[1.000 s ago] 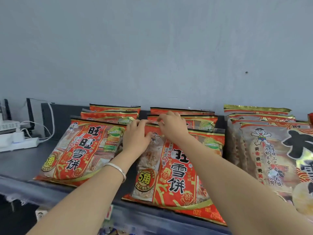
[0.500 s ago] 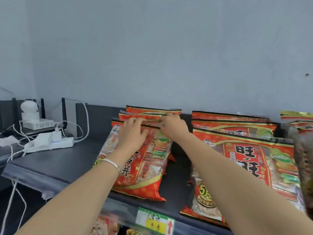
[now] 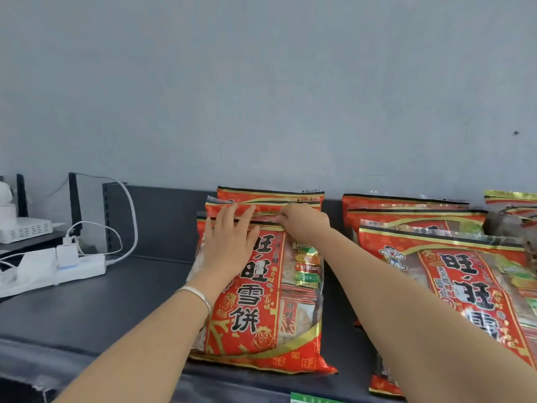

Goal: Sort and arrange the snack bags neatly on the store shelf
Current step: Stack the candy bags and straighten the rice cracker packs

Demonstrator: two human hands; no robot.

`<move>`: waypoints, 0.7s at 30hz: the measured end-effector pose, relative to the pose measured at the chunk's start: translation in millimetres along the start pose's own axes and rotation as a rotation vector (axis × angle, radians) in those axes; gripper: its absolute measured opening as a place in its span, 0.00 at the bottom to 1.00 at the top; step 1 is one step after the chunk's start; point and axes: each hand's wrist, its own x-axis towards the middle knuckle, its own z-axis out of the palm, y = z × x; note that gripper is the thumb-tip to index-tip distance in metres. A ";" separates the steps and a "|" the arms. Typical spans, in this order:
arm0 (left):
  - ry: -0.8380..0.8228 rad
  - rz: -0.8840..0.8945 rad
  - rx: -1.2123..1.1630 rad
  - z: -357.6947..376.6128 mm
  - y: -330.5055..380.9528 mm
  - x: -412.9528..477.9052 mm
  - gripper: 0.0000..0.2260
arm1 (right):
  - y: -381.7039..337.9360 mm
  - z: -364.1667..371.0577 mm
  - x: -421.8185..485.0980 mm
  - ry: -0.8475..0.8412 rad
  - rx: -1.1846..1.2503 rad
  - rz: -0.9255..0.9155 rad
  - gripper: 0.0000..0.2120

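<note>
The front red glossy plastic snack bag (image 3: 261, 301) leans against its row, mid-way along the dark grey shelf (image 3: 116, 301). Your left hand (image 3: 229, 245) lies flat on its face, grip spread; your right hand (image 3: 305, 222) pinches its top seam. Expect light, slippery film and fragile contents: hold the seam, never squeeze.

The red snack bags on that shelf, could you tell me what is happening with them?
A person is straightening the left stack of red snack bags on the dark shelf. Their left hand lies flat on the front bag, while the right hand pinches its top edge with curled fingers. A second stack stands to the right, untouched.
</note>
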 end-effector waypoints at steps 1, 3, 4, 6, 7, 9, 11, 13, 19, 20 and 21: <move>-0.009 0.006 0.019 1.6 0.4 -1.1 0.24 | 1.3 -1.8 2.9 -0.004 0.004 0.001 0.13; -0.021 0.022 0.047 2.8 1.0 -3.0 0.24 | 3.9 -3.9 8.9 -0.018 0.028 -0.008 0.15; -0.033 0.019 0.054 3.4 0.9 -3.9 0.25 | 5.0 -3.8 11.1 -0.025 0.043 -0.017 0.15; -0.063 -0.011 0.068 5.3 0.6 -5.1 0.25 | 7.4 -1.5 13.8 -0.026 0.053 -0.039 0.16; -0.081 -0.030 0.078 5.7 0.8 -5.5 0.25 | 8.7 0.4 14.2 -0.020 0.044 -0.052 0.17; -0.129 -0.076 0.088 5.4 1.0 -4.3 0.25 | 11.4 4.5 14.4 0.001 0.015 -0.074 0.18; -0.205 -0.149 0.065 4.4 -1.5 0.4 0.26 | 13.7 6.9 14.6 0.035 -0.016 -0.084 0.21; -0.288 -0.224 0.032 3.5 -7.3 7.1 0.27 | 16.5 8.6 16.8 0.091 -0.051 -0.095 0.22; -0.264 -0.294 -0.029 0.0 -23.5 27.1 0.26 | 21.8 12.1 33.4 0.306 -0.054 -0.160 0.12; -0.247 -0.287 -0.036 -0.2 -24.7 31.1 0.26 | 20.4 13.0 37.2 0.311 -0.060 -0.182 0.12; -0.224 -0.282 -0.044 0.1 -25.9 35.9 0.25 | 18.4 13.9 41.0 0.303 -0.068 -0.192 0.14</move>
